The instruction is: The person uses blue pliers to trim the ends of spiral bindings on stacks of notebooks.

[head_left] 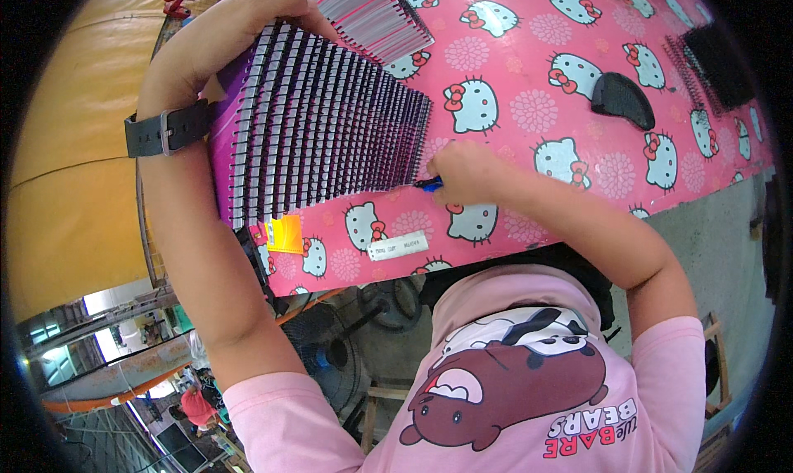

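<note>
A fanned stack of spiral-bound notebooks (322, 126) with black coils lies at the left of the table, purple cover showing along its left side. My left hand (256, 14) reaches round the far left corner, its fingers curled over the far edge and holding the stack. At the stack's near right corner, my right hand (467, 174) is closed on a small blue-handled tool (431, 184). The tool's dark tip touches or nearly touches the coil ends; its exact kind is hidden by my fingers.
Another coil-bound stack (372, 14) lies beyond. A curved black object (622, 101) and a pile of black coils (717, 68) sit at the right. A yellow packet (284, 234) and a white label (398, 246) are by the near edge. A floor fan (330, 349) stands below the pink table (537, 217).
</note>
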`<state>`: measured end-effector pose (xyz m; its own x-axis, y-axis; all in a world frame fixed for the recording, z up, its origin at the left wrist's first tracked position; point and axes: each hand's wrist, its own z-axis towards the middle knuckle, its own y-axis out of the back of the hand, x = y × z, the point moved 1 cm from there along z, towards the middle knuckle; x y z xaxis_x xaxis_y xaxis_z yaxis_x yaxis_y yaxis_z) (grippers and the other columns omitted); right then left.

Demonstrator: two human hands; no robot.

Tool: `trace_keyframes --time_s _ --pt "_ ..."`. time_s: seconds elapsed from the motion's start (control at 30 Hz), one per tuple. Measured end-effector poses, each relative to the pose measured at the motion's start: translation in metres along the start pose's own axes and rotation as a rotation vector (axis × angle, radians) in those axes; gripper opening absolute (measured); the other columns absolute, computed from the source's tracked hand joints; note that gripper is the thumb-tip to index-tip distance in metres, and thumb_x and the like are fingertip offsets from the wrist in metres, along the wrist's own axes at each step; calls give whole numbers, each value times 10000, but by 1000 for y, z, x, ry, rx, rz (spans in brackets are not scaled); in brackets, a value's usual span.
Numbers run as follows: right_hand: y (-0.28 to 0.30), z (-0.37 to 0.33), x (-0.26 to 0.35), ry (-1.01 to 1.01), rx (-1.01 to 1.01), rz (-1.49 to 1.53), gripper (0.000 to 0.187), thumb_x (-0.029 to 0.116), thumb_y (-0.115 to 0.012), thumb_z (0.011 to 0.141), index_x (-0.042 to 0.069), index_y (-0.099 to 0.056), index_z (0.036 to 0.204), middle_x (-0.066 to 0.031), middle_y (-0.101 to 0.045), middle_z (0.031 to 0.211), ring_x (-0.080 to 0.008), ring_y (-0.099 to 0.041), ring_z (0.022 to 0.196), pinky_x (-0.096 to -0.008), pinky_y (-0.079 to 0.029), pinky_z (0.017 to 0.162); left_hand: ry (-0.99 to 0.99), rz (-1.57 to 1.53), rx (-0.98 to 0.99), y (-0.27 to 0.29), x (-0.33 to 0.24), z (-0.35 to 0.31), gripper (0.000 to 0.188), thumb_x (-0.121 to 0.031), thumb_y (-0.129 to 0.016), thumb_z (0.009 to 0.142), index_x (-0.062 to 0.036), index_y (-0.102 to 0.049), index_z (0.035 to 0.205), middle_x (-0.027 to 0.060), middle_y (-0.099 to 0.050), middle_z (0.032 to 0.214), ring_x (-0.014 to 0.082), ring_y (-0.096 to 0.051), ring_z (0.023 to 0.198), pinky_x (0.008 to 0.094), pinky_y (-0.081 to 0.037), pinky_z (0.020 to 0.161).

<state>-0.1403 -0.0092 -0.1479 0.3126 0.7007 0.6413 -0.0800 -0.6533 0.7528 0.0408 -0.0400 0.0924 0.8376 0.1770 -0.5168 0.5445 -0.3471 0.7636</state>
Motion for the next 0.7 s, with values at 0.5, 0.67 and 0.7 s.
trace_keyframes --time_s 0.5,0.67,0.7 --pt "23 -39 7 -186 -99 -317 398 317 -679 670 64 -606 968 -128 -607 920 -299 -556 933 -441 -456 726 -213 -63 -114 7 -12 -2 408 -314 -394 922 -3 -657 929 76 -656 922 144 -590 869 295 -428 848" --pt "19 -83 -38 -264 -405 -468 380 248 -661 675 83 -593 1011 -106 -560 995 -279 -501 1004 -460 -375 832 -604 -180 -611 67 -36 -64 391 -365 -406 928 -41 -584 1053 103 -625 1032 201 -595 957 360 -453 875" --pt "22 -95 -48 -312 -518 -466 377 236 -660 675 86 -585 1012 -104 -549 987 -278 -498 990 -454 -373 832 -555 -281 -693 70 -47 -80 542 -528 -351 919 -73 -634 994 71 -646 994 180 -589 952 376 -401 912"
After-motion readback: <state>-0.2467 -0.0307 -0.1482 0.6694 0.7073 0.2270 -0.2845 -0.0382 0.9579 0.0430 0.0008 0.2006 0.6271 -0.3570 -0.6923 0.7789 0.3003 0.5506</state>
